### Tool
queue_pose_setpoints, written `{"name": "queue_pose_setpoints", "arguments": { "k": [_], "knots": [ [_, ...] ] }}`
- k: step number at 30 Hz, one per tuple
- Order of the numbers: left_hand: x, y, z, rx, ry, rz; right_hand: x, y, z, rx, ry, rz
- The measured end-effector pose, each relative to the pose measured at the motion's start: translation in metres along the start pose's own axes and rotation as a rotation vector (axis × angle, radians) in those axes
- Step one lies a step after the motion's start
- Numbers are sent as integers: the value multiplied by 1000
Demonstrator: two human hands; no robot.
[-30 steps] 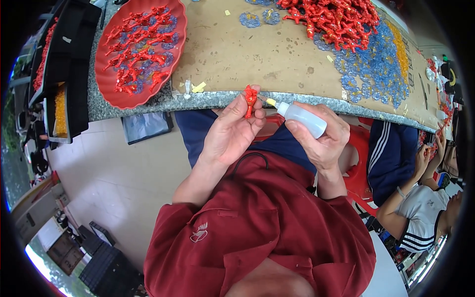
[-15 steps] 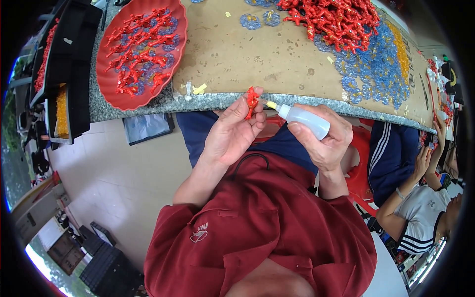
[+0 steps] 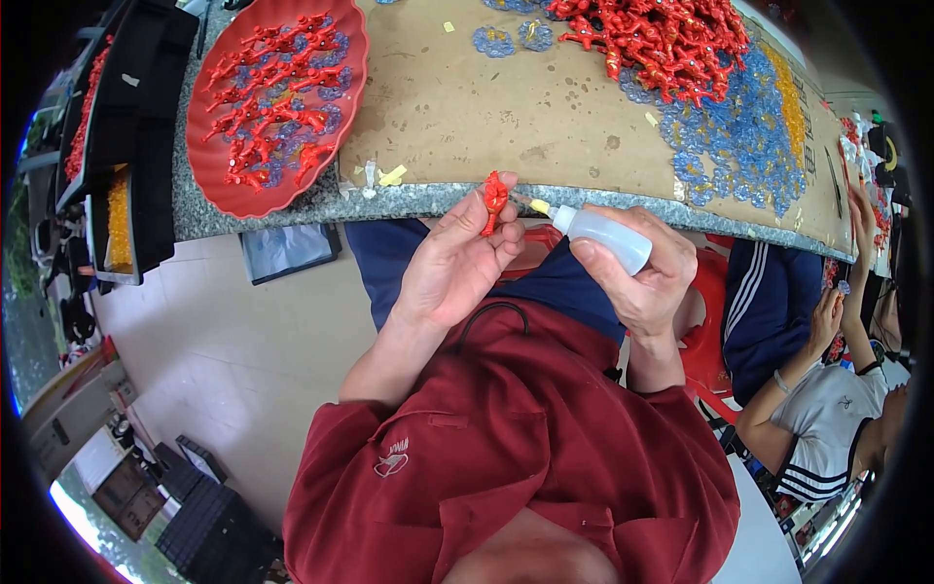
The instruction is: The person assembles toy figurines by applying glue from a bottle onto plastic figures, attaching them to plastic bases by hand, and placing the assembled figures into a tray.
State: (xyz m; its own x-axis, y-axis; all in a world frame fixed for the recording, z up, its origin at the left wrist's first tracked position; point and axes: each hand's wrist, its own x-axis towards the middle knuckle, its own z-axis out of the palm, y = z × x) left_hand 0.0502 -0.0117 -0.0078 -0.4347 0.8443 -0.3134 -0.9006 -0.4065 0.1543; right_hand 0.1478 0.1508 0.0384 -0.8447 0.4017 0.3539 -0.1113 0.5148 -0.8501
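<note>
A small red figurine [image 3: 494, 202] is pinched between the thumb and fingers of my left hand [image 3: 451, 261], just in front of the table edge. My right hand [image 3: 650, 263] is wrapped round a translucent white squeeze bottle [image 3: 611, 239] with a yellow collar and a thin tip. The bottle lies nearly level, its tip pointing left at the figurine with a small gap between them. On the left of the table, a red scalloped tray [image 3: 216, 175] holds rows of red figurines [image 3: 282, 80] with clear blue pieces among them.
Cardboard [image 3: 467, 117] covers the tabletop. At the far right are a heap of red figurines [image 3: 662, 44], many clear blue pieces [image 3: 725, 136] and yellow ones [image 3: 786, 97]. Black bins [image 3: 146, 165] stand at the left. A co-worker [image 3: 822, 409] sits at the right.
My right hand has drawn the bottle slightly to the right, its tip now a little away from the figurine. My left hand barely moves. The co-worker's hands have shifted.
</note>
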Motion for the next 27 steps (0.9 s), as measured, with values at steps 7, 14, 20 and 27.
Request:
{"name": "queue_pose_setpoints", "arguments": {
  "k": [7, 14, 20, 27],
  "knots": [
    [1, -1, 2, -12, 13, 3, 0, 2, 1, -5, 4, 0],
    [2, 0, -1, -18, -10, 10, 2, -1, -2, 143, 87, 186],
    [2, 2, -4, -21, -140, 30, 32, 25, 25, 232, 93, 263],
    [-1, 4, -9, 11, -156, 64, 67, 42, 79, 153, 33, 131]
  ]
}}
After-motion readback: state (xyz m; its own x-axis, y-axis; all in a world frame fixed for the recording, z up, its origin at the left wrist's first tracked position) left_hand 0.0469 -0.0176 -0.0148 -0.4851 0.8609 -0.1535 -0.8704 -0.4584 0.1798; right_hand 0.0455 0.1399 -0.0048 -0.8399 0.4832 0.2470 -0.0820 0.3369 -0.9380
